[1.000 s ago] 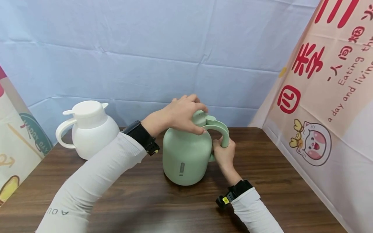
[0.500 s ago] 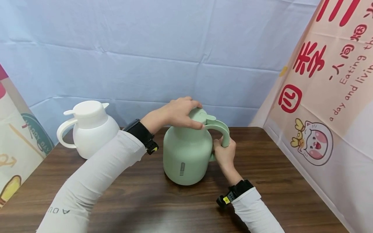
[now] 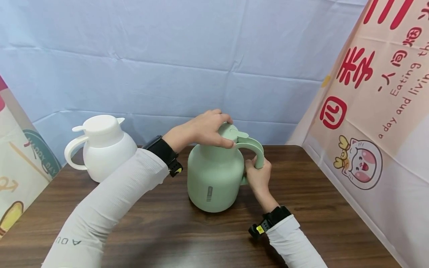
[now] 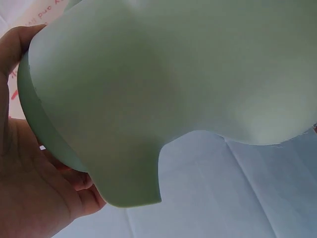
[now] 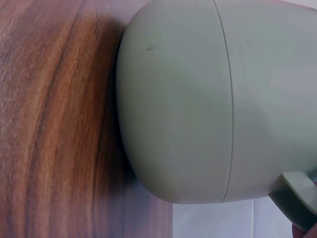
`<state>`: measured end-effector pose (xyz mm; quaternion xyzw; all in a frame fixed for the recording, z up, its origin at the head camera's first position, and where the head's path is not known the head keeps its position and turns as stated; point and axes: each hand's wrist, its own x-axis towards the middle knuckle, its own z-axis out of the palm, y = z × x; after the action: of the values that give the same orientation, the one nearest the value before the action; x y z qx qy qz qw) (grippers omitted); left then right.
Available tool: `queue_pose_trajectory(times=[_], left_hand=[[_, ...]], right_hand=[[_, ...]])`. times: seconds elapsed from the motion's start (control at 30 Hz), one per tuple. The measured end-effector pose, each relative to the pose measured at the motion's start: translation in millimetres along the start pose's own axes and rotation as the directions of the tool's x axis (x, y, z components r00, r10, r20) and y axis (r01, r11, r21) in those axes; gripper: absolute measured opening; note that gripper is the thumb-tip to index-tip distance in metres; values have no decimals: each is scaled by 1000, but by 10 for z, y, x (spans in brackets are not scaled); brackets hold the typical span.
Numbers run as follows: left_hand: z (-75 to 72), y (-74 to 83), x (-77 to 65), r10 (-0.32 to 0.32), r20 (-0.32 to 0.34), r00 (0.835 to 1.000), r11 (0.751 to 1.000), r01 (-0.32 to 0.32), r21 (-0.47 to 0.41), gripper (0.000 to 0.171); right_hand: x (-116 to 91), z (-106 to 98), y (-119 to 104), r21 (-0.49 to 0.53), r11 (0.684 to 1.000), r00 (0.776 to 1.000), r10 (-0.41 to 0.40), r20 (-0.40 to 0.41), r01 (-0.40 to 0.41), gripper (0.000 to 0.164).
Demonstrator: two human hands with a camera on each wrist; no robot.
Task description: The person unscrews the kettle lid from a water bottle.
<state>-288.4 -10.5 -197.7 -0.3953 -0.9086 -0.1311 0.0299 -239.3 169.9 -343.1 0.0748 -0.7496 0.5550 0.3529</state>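
Note:
A pale green insulated jug [image 3: 214, 178] stands upright on the wooden table, its handle on the right. My left hand [image 3: 208, 129] grips the jug's round lid [image 3: 228, 131] from the left, thumb in front and fingers behind. The left wrist view shows those fingers curled about the edge of the lid [image 4: 49, 129], beside the spout [image 4: 133, 181]. Fingers of my right hand [image 3: 259, 178] wrap the lower part of the handle [image 3: 252, 146]. From the right wrist, the jug's base [image 5: 171, 114] is seen on the table, with the handle's lower end [image 5: 296, 196] at the corner.
To the left stands a white jug [image 3: 107, 156] with its lid on, partly behind my left forearm. A pale blue cloth [image 3: 161, 74] hangs behind the brown table [image 3: 161, 227]. Printed cloths flank it, one [image 3: 355, 111] on the right.
Over the last second my left hand has shifted slightly left on the lid, showing more of its top. The right hand and the jug's body have stayed in place.

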Motion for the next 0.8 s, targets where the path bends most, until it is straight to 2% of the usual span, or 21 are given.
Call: queue_pose_trajectory(times=[0.3,0.5,0.6,0.67,0.8], left_hand=[[7,-7,0,17,-17,1000,1000,-17,13,62],[36,6,5,-9,-45,999,1000,10,23,63],[50,40,11,-49,-74,996,998,51,26,62],[64,75,16,-97,-106,990,994,101,30,56],[56,158,28,-202,-184,962,976,213,39,46]], right_hand=[[-10,-4,-2,0,1000,1000,-2,-7,2,34],[-13,8,16,4,1000,1000,-17,-2,17,35],[-12,7,16,5,1000,1000,-16,-2,16,35],[-12,7,8,0,1000,1000,-16,-4,16,35],[-4,4,0,-10,1000,1000,-30,-5,30,35]])
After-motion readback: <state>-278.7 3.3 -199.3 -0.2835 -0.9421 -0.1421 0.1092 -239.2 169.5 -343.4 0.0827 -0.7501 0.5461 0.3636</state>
